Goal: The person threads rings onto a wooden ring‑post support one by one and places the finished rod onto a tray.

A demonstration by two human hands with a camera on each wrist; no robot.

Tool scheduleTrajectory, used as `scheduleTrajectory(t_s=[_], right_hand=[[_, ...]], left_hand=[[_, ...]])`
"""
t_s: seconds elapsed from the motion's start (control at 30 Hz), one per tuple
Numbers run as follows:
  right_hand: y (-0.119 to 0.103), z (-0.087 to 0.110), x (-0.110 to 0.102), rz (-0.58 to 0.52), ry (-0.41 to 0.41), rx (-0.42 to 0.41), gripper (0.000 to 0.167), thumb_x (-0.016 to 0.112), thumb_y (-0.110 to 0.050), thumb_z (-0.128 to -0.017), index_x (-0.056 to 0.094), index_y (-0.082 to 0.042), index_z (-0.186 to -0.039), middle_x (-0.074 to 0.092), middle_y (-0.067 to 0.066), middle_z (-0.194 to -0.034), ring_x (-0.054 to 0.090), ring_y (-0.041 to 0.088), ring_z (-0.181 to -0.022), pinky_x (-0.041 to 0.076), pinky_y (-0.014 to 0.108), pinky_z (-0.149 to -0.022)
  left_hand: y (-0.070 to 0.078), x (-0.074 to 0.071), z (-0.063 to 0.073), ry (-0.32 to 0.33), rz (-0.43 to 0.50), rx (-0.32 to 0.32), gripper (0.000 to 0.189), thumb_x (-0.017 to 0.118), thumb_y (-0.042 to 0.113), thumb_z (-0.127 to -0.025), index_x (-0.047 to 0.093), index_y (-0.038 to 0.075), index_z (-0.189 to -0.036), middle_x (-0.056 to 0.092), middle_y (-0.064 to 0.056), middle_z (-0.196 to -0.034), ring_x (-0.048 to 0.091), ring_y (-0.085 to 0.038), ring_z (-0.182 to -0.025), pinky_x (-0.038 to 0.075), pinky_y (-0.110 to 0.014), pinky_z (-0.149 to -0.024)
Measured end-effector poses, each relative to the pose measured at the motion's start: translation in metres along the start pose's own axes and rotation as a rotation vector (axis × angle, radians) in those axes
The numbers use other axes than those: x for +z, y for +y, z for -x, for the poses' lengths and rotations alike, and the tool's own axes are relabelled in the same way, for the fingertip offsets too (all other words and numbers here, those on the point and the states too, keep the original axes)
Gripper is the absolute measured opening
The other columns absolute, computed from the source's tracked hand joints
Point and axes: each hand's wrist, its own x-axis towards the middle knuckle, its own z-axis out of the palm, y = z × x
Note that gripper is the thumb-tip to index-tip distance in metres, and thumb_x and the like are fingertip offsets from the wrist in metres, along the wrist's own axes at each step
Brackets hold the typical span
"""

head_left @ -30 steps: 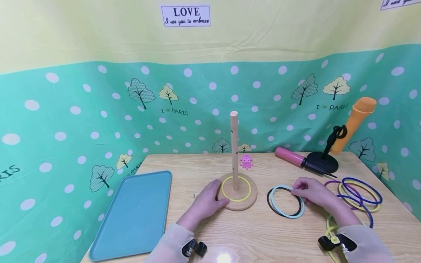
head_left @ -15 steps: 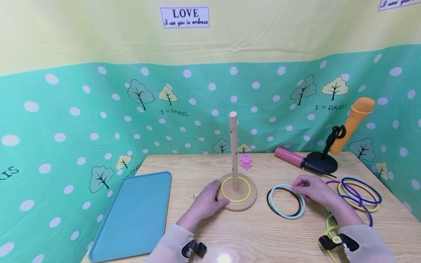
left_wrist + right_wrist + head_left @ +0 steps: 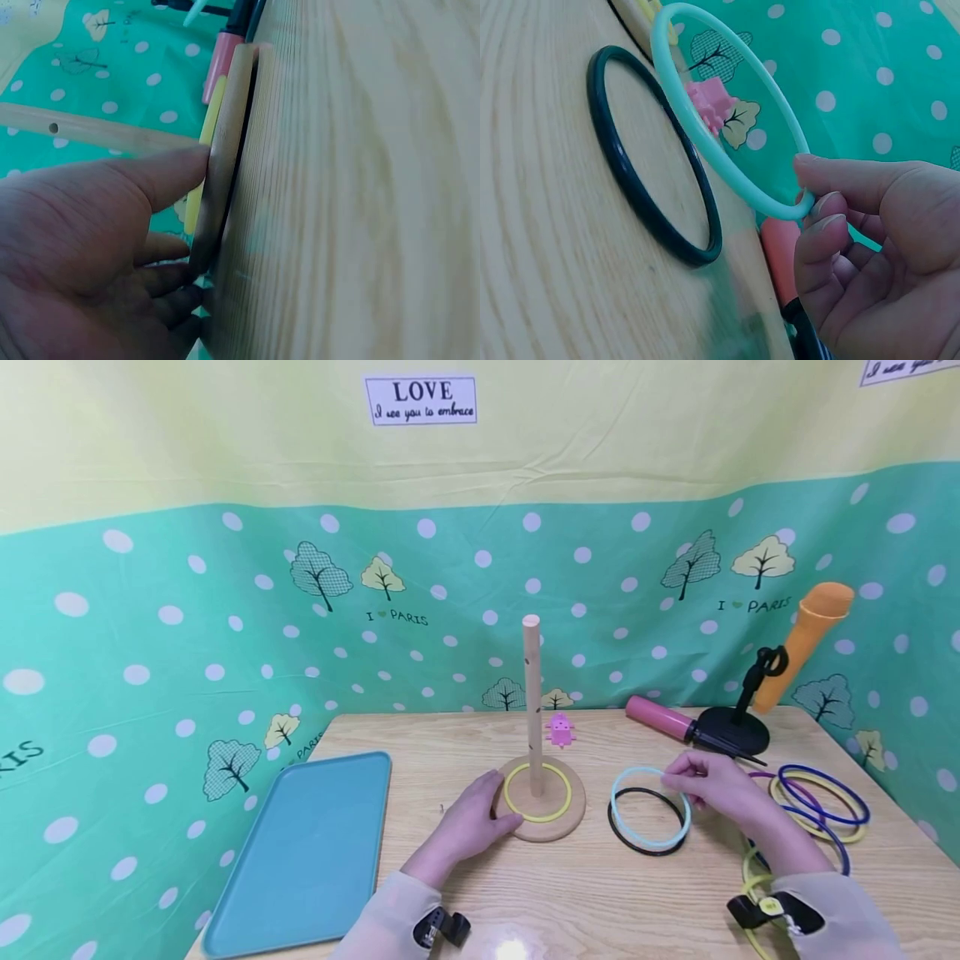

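Observation:
My right hand (image 3: pixel 712 787) pinches a light blue ring (image 3: pixel 720 169) by its edge between thumb and fingertips. The ring is tilted and raised above a black ring (image 3: pixel 622 169) that lies on the table. To the left, a wooden peg stand (image 3: pixel 534 710) rises upright from a round base, around whose foot a yellow ring (image 3: pixel 562 810) lies flat. My left hand (image 3: pixel 471 817) holds that base at its left side, the thumb at the front rim and the fingers around the edge. In the left wrist view the base (image 3: pixel 221 165) appears edge-on beside the thumb.
A blue tray (image 3: pixel 300 852) lies at the left. Several loose rings (image 3: pixel 858 814) overlap at the right, partly under my right forearm. Behind stand an orange microphone (image 3: pixel 802 647) on a black stand, a pink pump (image 3: pixel 660 718) and a small pink toy (image 3: pixel 560 730).
My right hand has lifted the light blue ring slightly up off the black ring, which stays on the table. The left hand keeps its place on the base.

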Motion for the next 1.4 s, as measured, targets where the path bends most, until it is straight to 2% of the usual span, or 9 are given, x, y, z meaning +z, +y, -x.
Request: scheduleTrajectory(t_s=[0.23,0.53,0.73,0.87,1.07,1.23,1.4], right_hand=[[-0.006,0.000,0.000,-0.040,0.037,-0.029,0.028,0.078,-0.022,-0.106,0.072,0.003,-0.118,0.060,0.004,-0.079,0.058,0.018,-0.067,0.053,0.032,-0.061],[-0.021,-0.002,-0.001,-0.062,0.075,-0.060,0.029,0.075,-0.023,-0.109,0.068,0.003,-0.120,0.059,0.005,-0.084,0.057,0.019,-0.068,0.052,0.029,-0.058],[-0.039,-0.001,-0.005,-0.072,0.110,-0.068,0.034,0.071,-0.028,-0.111,0.068,0.002,-0.128,0.058,0.004,-0.092,0.056,0.019,-0.072,0.052,0.030,-0.061],[-0.053,-0.001,-0.007,-0.095,0.156,-0.106,0.037,0.072,-0.030,-0.111,0.068,0.002,-0.130,0.060,0.001,-0.094,0.056,0.018,-0.072,0.052,0.028,-0.060],[-0.075,0.000,-0.009,-0.155,0.186,-0.169,0.037,0.073,-0.029,-0.110,0.068,0.005,-0.126,0.064,-0.002,-0.092,0.057,0.015,-0.071,0.053,0.026,-0.060],[-0.094,0.001,-0.011,-0.206,0.207,-0.187,0.036,0.073,-0.032,-0.110,0.068,0.001,-0.125,0.063,-0.002,-0.092,0.057,0.014,-0.071,0.054,0.026,-0.062],[-0.111,0.003,-0.013,-0.354,0.209,-0.181,0.028,0.078,-0.029,-0.107,0.070,-0.005,-0.121,0.063,-0.001,-0.088,0.056,0.014,-0.067,0.053,0.025,-0.058]], left_hand=[[-0.004,-0.004,0.001,-0.042,0.033,0.022,0.086,0.085,0.032,-0.098,0.044,-0.010,-0.162,0.041,-0.033,-0.167,0.042,-0.048,-0.156,0.035,-0.059,-0.129],[-0.002,-0.009,0.003,-0.082,0.056,-0.022,0.092,0.086,0.035,-0.097,0.041,-0.008,-0.165,0.036,-0.032,-0.171,0.038,-0.048,-0.158,0.033,-0.061,-0.130],[-0.004,-0.009,0.002,-0.082,0.056,-0.013,0.092,0.086,0.035,-0.098,0.041,-0.008,-0.165,0.036,-0.032,-0.171,0.038,-0.048,-0.158,0.033,-0.060,-0.130],[-0.005,-0.008,0.000,-0.085,0.050,-0.015,0.091,0.086,0.035,-0.098,0.040,-0.007,-0.166,0.036,-0.031,-0.171,0.038,-0.048,-0.158,0.033,-0.060,-0.130],[-0.005,-0.008,0.000,-0.084,0.057,-0.027,0.091,0.086,0.035,-0.098,0.041,-0.005,-0.166,0.036,-0.030,-0.172,0.038,-0.047,-0.158,0.033,-0.059,-0.130],[-0.003,-0.009,0.001,-0.078,0.057,-0.022,0.091,0.087,0.034,-0.098,0.042,-0.006,-0.165,0.037,-0.031,-0.171,0.039,-0.049,-0.157,0.033,-0.061,-0.129],[-0.002,-0.010,0.002,-0.079,0.064,-0.024,0.091,0.087,0.034,-0.098,0.042,-0.006,-0.165,0.036,-0.032,-0.171,0.038,-0.049,-0.158,0.033,-0.061,-0.130]])
